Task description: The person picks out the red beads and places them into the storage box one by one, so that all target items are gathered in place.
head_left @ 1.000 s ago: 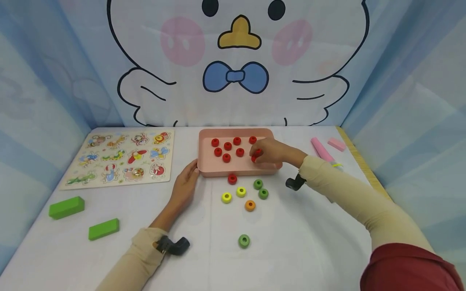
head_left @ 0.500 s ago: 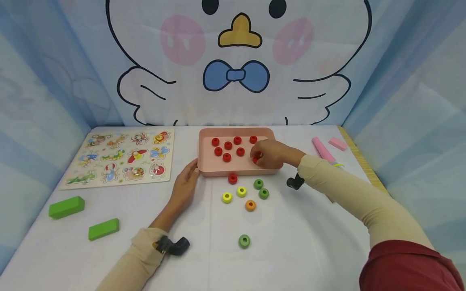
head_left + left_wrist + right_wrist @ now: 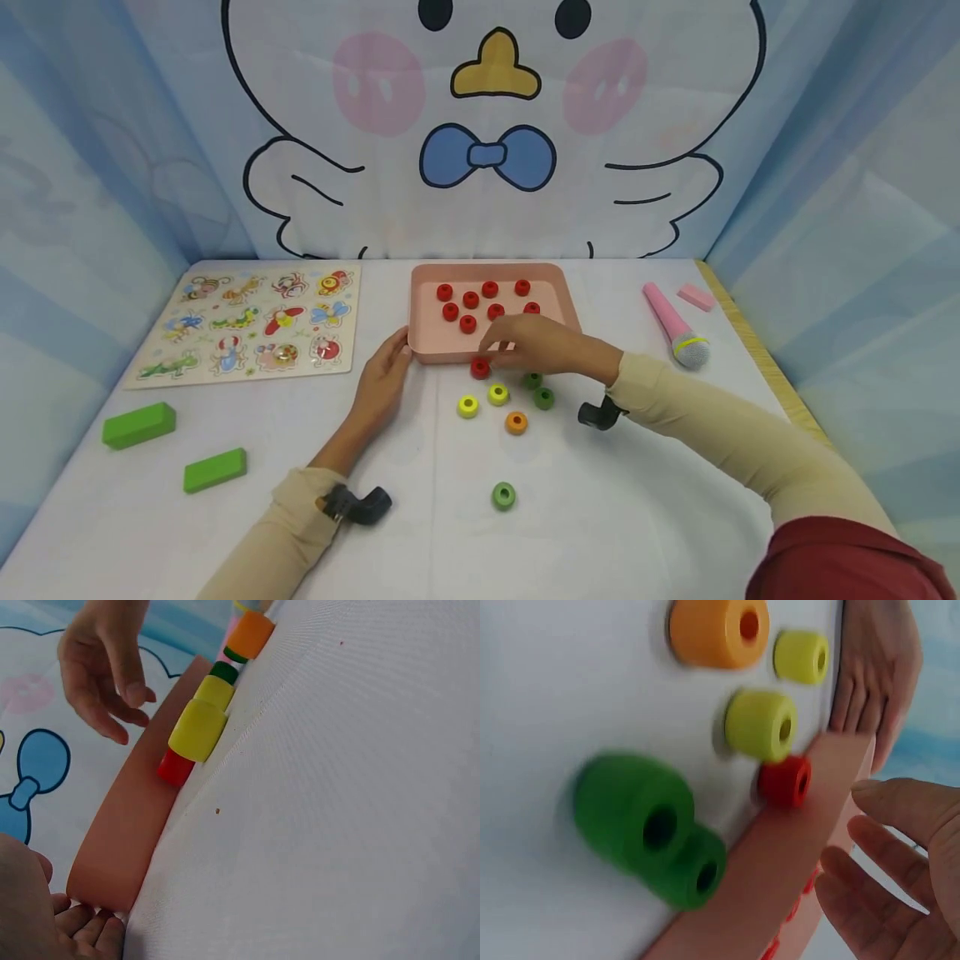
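Observation:
A pink tray [image 3: 438,347] holds several red beads [image 3: 468,324]. My left hand [image 3: 381,379] rests its fingers against the tray's left end, near the front corner. Over the front rim hovers my right hand [image 3: 543,342], fingers apart and loosely bent with nothing between them; the right wrist view shows the gap between thumb and fingers. Just below that hand a red bead [image 3: 480,367] stands on the table against the tray's front wall. Two yellow beads [image 3: 761,725], an orange bead [image 3: 516,423] and two green beads [image 3: 634,814] stand in front of it.
Another green bead [image 3: 503,497] stands closer to me. An insect puzzle board [image 3: 247,325] and two green blocks [image 3: 138,426] lie to the left. On the right are a pink toy microphone [image 3: 675,325] and a pink block [image 3: 696,297]. A printed curtain [image 3: 487,221] hangs behind.
My right hand has left the red beads at the tray's right side and moved left and toward me, over the front rim, its fingers loosened. My left hand stays put.

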A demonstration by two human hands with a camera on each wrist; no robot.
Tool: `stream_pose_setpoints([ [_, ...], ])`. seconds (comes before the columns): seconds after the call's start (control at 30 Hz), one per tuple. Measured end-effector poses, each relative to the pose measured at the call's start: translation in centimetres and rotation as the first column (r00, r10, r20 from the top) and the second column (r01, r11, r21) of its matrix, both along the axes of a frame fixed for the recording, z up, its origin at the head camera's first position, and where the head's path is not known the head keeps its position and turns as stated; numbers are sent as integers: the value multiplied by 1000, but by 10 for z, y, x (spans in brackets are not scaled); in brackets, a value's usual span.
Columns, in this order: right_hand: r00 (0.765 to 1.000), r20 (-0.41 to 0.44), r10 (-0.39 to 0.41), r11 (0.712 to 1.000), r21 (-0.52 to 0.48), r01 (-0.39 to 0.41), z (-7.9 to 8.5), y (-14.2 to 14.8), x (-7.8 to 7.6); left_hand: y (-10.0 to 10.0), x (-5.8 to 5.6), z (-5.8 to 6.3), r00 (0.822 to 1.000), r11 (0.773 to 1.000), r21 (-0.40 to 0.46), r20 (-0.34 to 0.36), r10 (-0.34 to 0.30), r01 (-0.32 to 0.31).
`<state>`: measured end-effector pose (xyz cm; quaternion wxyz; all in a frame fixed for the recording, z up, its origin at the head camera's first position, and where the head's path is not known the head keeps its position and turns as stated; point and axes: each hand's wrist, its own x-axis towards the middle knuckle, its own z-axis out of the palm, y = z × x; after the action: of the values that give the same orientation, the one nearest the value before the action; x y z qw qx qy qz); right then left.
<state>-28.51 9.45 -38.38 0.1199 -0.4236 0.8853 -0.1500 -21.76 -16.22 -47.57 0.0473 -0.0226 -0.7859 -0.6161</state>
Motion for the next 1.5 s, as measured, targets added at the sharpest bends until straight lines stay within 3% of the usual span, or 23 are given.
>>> stream_pose_setpoints([
  [0.3, 998, -60, 27, 994, 104, -21, -15, -13, 22, 2, -1, -1, 1000, 1000, 9, -10, -5, 5],
  [0.5, 993, -104, 57, 984, 172, -38, -23, -19, 24, 1, -2, -1, 1000, 1000, 22, -27, -8, 9],
  [0.9, 993, -94, 75, 986, 154, -60, -29, -20, 23, 1, 0, -1, 1000, 999, 33, -25, -5, 6],
  [1.0, 996, -70, 55, 987, 154, -43, -24, -21, 23, 4, 7, 14, 1000, 999, 32, -1, -12, 12],
  [1.13, 998, -33, 45, 996, 76, -42, -7, -19, 20, 4, 7, 17, 1000, 999, 43, 13, -25, 24],
  [1.23, 998, -30, 59, 998, 10, -59, 9, -19, 14, 0, -1, 2, 1000, 998, 50, -13, -26, 26],
  [1.37, 997, -50, 61, 998, -2, -61, 20, -28, 5, 0, -1, 0, 999, 999, 47, -35, -9, 10],
  [1.5, 997, -55, 53, 997, 57, -49, 20, -44, -8, 1, 0, -1, 1000, 998, 65, -28, -2, 4],
])
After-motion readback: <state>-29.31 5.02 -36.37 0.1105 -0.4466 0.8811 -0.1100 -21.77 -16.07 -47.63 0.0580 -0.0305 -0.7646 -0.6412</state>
